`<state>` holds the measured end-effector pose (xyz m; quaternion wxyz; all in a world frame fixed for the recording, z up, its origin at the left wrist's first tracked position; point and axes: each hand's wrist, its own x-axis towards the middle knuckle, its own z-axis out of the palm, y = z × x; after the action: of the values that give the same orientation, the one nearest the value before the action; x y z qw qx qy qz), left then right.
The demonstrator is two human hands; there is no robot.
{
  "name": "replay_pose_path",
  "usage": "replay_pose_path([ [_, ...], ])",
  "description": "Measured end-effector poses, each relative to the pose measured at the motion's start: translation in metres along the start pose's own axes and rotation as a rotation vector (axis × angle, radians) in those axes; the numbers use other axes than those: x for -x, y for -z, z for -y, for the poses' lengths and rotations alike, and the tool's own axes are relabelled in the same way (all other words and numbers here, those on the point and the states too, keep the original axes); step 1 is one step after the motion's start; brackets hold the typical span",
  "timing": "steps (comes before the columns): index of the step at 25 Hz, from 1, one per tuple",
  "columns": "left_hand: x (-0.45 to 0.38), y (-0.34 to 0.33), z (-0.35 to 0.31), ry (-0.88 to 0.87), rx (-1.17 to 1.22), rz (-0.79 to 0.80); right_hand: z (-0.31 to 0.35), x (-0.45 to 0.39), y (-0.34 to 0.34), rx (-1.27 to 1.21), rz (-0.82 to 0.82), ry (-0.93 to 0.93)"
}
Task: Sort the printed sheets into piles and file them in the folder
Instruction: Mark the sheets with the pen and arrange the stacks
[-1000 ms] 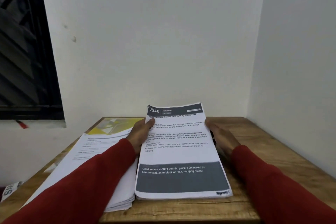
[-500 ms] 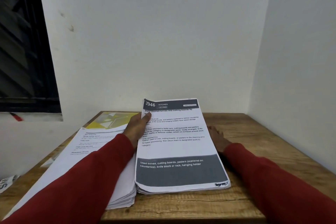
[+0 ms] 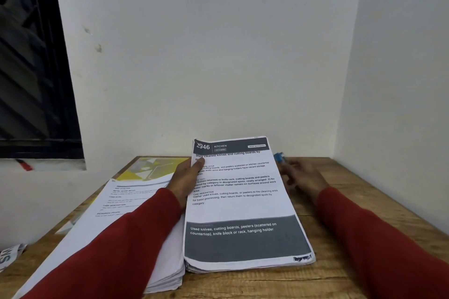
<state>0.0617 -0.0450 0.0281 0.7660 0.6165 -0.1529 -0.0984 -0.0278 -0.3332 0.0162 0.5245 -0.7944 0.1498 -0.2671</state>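
Here my left hand (image 3: 185,177) holds the right-hand pile of printed sheets (image 3: 243,204) at its left edge, thumb on the top page, on the worktop (image 3: 328,274). My right hand (image 3: 301,177), blurred, grips a small blue object (image 3: 279,157) beside it.

The right hand (image 3: 302,175), which half a second ago lay flat on the wooden table beside the stack, has lifted and blurred with motion, and a small blue object (image 3: 279,157) now shows at its fingertips.
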Motion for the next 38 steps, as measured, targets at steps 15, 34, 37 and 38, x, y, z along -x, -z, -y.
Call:
replay_pose_path([
  [15, 0.007, -0.024, 0.02, -0.16, -0.218, 0.219, 0.118, -0.022, -0.04, 0.284, 0.286, 0.493],
  [34, 0.009, -0.024, 0.02, -0.284, -0.335, 0.343, 0.101, -0.001, -0.028, -0.285, 0.422, 0.343],
  [37, 0.008, -0.024, 0.021, -0.293, -0.337, 0.365, 0.102, 0.002, -0.029, -0.289, 0.423, 0.358],
  [38, 0.007, -0.023, 0.022, -0.288, -0.328, 0.368, 0.103, 0.003, -0.028, -0.285, 0.413, 0.364],
])
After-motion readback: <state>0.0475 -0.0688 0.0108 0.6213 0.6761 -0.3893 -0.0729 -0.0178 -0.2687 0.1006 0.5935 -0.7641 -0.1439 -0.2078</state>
